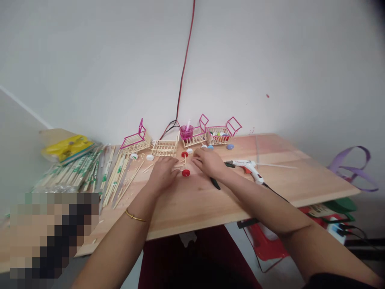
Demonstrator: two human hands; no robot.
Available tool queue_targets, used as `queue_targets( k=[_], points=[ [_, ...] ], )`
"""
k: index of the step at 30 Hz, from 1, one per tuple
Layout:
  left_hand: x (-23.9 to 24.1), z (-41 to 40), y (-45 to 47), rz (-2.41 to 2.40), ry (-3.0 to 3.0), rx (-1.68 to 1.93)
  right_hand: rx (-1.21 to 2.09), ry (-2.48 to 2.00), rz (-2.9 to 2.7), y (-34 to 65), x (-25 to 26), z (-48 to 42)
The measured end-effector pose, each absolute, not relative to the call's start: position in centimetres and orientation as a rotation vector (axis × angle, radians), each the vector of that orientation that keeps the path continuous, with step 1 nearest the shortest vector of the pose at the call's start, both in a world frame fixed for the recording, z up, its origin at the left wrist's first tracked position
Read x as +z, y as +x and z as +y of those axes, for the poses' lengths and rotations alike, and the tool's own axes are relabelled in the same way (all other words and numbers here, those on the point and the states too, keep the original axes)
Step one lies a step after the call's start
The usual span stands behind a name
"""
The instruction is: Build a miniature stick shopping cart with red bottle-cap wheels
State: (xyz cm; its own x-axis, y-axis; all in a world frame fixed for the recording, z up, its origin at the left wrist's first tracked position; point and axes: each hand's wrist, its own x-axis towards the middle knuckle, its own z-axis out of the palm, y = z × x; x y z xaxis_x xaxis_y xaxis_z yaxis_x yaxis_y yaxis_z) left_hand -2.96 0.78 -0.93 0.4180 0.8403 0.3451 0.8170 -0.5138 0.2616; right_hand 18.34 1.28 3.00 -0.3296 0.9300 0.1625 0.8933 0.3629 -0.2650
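Between my hands, a thin wooden stick [185, 163] on the table joins two red bottle caps, a far one [184, 154] and a near one [185, 173]. My left hand [164, 172] rests just left of this piece, fingers apart and stretched towards it, beside some short sticks. To its right is my right hand [209, 162], its fingers loosely bent and apart, with nothing visible in them. A white cap [189, 151] lies near those fingertips. Under my right wrist, a tool with a black handle [215, 184] is partly hidden.
Small stick carts [165, 148] with some purple parts stand along the wall; one holds a purple cup [187, 131]. At right lies a white glue gun [249, 167] with its cord. Bundled sticks [80, 172] and a yellow package [69, 148] cover the left side.
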Motion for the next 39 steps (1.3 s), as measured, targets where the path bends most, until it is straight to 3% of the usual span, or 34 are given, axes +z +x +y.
queue_targets(
  k=[9, 21, 30, 39],
  points=[
    [-1.7, 1.0, -2.7, 1.529, 2.582, 0.639, 0.554, -1.632, -2.472, 14.7, 2.4, 5.1],
    [-0.6, -0.2, -1.6, 1.651, 2.657, 0.334, 0.792, -1.561, -2.311, 18.3, 1.7, 3.3],
    [-0.4, -0.1, -2.0, 1.362, 2.548, 0.696, 0.854, -1.367, -2.147, 19.4, 0.3, 2.6],
    [-0.9, 0.1, -1.8, 1.201, 2.514, 0.665, 0.935, -1.308, -2.17, 19.4, 0.3, 2.5]
  ],
)
